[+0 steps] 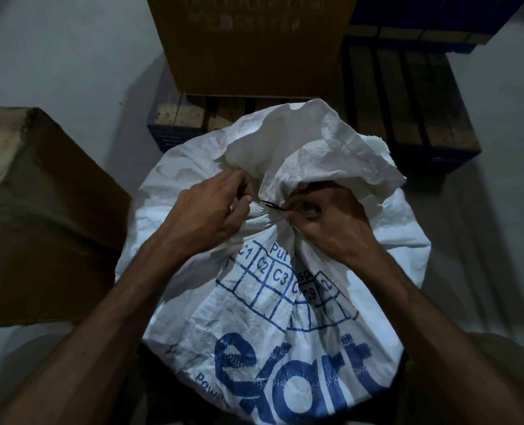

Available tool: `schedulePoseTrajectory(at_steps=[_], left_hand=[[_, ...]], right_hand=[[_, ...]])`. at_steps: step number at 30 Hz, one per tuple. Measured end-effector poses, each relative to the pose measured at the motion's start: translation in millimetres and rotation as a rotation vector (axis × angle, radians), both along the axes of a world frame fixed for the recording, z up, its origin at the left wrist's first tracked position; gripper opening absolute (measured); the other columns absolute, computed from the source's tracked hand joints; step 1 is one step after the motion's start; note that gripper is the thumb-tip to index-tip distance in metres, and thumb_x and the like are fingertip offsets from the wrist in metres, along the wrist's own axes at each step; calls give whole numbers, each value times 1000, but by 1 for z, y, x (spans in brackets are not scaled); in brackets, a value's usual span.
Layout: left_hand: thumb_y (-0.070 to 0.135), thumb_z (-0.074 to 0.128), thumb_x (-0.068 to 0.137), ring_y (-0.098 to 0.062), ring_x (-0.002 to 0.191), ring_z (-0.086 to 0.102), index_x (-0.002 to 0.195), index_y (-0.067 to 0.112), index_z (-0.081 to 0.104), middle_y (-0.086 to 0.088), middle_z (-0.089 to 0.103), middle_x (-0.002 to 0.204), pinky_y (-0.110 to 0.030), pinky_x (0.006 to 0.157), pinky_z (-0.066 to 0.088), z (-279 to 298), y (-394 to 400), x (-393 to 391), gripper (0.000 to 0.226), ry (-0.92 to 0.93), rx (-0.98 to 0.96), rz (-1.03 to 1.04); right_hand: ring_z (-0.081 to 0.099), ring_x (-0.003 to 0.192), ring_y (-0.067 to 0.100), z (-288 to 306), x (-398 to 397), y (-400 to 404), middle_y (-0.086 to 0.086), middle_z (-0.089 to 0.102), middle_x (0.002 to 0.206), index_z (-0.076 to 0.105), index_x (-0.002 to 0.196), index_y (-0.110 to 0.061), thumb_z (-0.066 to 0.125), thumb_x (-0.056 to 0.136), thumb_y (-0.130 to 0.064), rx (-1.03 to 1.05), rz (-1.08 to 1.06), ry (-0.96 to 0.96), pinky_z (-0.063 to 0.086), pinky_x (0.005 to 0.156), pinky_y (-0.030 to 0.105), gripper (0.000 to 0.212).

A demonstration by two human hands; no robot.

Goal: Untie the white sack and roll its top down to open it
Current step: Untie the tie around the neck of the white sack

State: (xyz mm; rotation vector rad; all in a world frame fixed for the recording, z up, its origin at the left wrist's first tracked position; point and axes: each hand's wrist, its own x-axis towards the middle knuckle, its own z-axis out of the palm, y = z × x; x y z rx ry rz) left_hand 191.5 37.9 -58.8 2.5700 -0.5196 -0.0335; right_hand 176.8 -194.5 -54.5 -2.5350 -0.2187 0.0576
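A large white woven sack with blue print stands in front of me, its top gathered into a neck and bound by a thin black tie. Loose white fabric flares above the neck. My left hand grips the gathered neck on its left side, thumb beside the tie. My right hand pinches the tie's right end at the neck, fingers curled. Most of the tie is hidden behind the fabric and my fingers.
A brown cardboard box stands close on the left. Another cardboard box rests on a wooden pallet just behind the sack. Pale floor lies around them. The room is dim.
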Motion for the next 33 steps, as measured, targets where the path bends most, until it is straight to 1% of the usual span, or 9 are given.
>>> schedulePoseTrajectory(at_steps=[2, 6, 9, 12, 18, 22, 25, 29, 33], left_hand=[[35, 50, 101, -14, 76, 57, 96, 30, 48, 11, 59, 90, -43, 66, 51, 0, -2, -4, 7, 21, -26, -9], [41, 54, 94, -9, 77, 62, 95, 31, 53, 13, 63, 90, -44, 68, 54, 3, -10, -11, 10, 125, -170, -46], [52, 62, 88, -5, 80, 65, 105, 31, 60, 15, 68, 94, -39, 70, 57, 2, -13, -15, 27, 213, -246, -32], [49, 72, 86, -4, 81, 65, 111, 27, 66, 13, 68, 93, -39, 72, 58, -3, -19, -15, 33, 205, -254, 34], [56, 74, 83, -8, 82, 64, 104, 29, 71, 11, 69, 96, -33, 70, 55, -8, -38, -22, 34, 94, -197, 124], [50, 64, 91, -17, 82, 67, 100, 27, 73, 4, 71, 93, -40, 69, 56, -10, -45, -20, 26, 57, -157, 152], [49, 56, 90, -15, 75, 67, 93, 26, 71, 8, 73, 84, -40, 66, 57, -10, -47, -18, 27, 87, -200, 226], [52, 60, 85, -10, 70, 66, 86, 27, 71, 11, 70, 74, -38, 65, 57, -11, -47, -13, 27, 183, -251, 296], [41, 66, 88, -12, 68, 66, 82, 25, 74, 10, 70, 70, -42, 65, 57, -12, -46, -9, 19, 238, -291, 326]], right_hand=[[70, 91, 6, -1, -4, 4, -14, 76, 100, 79, 102, -35, 74, 85, -49, -75, -13, -50, 58, 82, 30, 22], [67, 94, 13, -10, -7, 13, -10, 73, 98, 75, 100, -30, 66, 90, -45, -191, -13, -80, 58, 80, 36, 20], [67, 89, 15, -10, -6, 16, -7, 72, 95, 73, 98, -26, 65, 93, -43, -229, 2, -69, 58, 77, 38, 19], [68, 89, 17, -8, -6, 16, -6, 73, 96, 72, 99, -26, 64, 94, -44, -249, 4, -64, 59, 76, 37, 21], [69, 94, 19, -5, -7, 14, -2, 73, 102, 71, 104, -24, 66, 94, -36, -204, 21, 16, 57, 79, 35, 17], [68, 94, 19, -5, -6, 9, -3, 73, 101, 71, 105, -23, 66, 93, -30, -183, 20, 57, 57, 80, 36, 15], [68, 94, 16, -6, -5, 6, -6, 73, 101, 72, 104, -25, 67, 93, -32, -152, -1, 76, 57, 82, 35, 14], [67, 101, 17, -7, -3, 7, -5, 73, 106, 73, 106, -26, 68, 93, -35, -168, -15, 86, 56, 85, 37, 17], [66, 104, 22, -5, -5, 12, -2, 71, 112, 72, 110, -28, 63, 95, -38, -242, -13, 66, 55, 87, 40, 20]])
